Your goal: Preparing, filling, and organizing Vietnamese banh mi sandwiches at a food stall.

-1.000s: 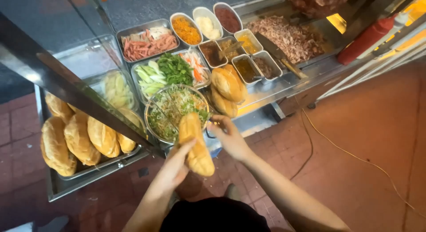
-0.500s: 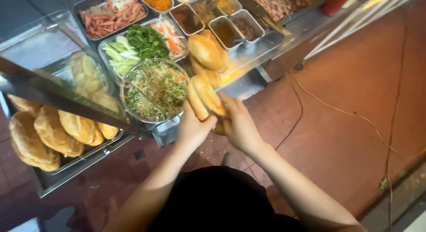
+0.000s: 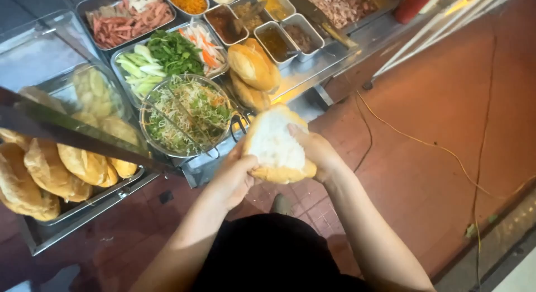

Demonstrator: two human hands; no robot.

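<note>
A split bread roll (image 3: 277, 145) is held open between both hands, its white crumb turned upward, just in front of the table (image 3: 329, 63). The left hand (image 3: 234, 177) is closed on the roll's lower left edge; the right hand (image 3: 317, 152) is wrapped around its right side. Just beyond the roll, a round metal bowl of shredded salad (image 3: 187, 116) is set on the table, with tongs (image 3: 184, 116) laid across it. Whole rolls (image 3: 254, 68) are stacked beside the bowl. Further back, steel trays of sliced meat (image 3: 128, 18), greens and cucumber (image 3: 162, 54) and small square sauce tubs (image 3: 276, 38) are ranged. A red squeeze bottle (image 3: 416, 2) is seen at the top. More loaves (image 3: 53, 169) are piled behind glass at the left.
</note>
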